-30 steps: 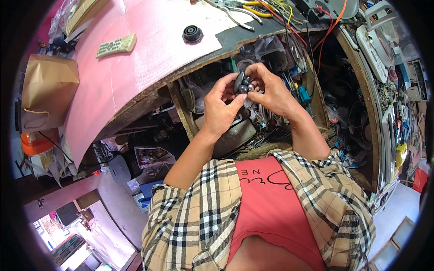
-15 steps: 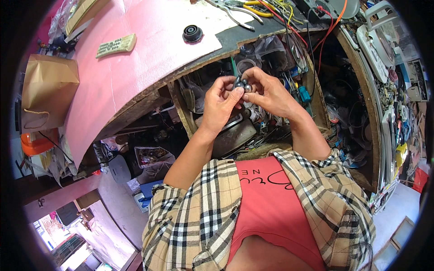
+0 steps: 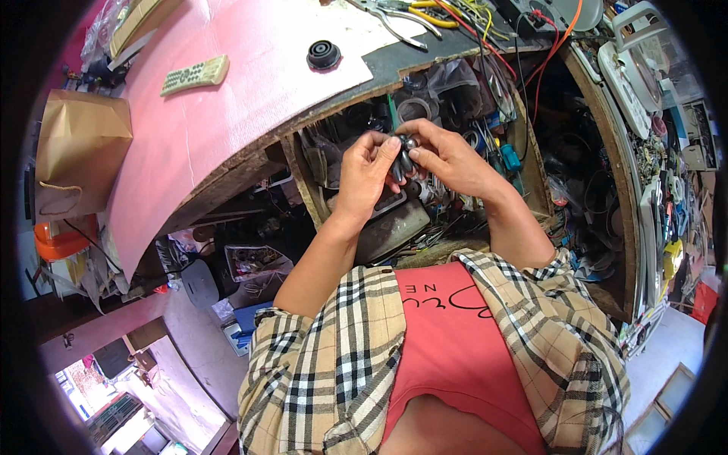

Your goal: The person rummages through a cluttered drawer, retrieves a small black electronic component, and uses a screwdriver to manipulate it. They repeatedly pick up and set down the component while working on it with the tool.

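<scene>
Above an open drawer (image 3: 330, 203) full of odds and ends, my left hand (image 3: 361, 176) and my right hand (image 3: 452, 161) meet with fingers closed. Both grip a small cluster of dark, shiny, rounded pieces (image 3: 406, 155). One of these looks like a ball, and others are longer and oval. My left thumb presses on the cluster's upper left, while my right fingers and thumb close on its right side. Fingers cover part of the cluster, so its full shape is hidden.
On the pink-covered table lie a remote control (image 3: 194, 76), a round black part (image 3: 324, 55) and pliers (image 3: 390, 23). A brown paper bag (image 3: 83, 152) stands at left. Red cables (image 3: 547, 57) hang at upper right. Crowded parts line the right side.
The dark pieces have turned between my fingers, and longer oval ones now show below the ball. My left thumb has shifted upward. Both forearms stay about where they were.
</scene>
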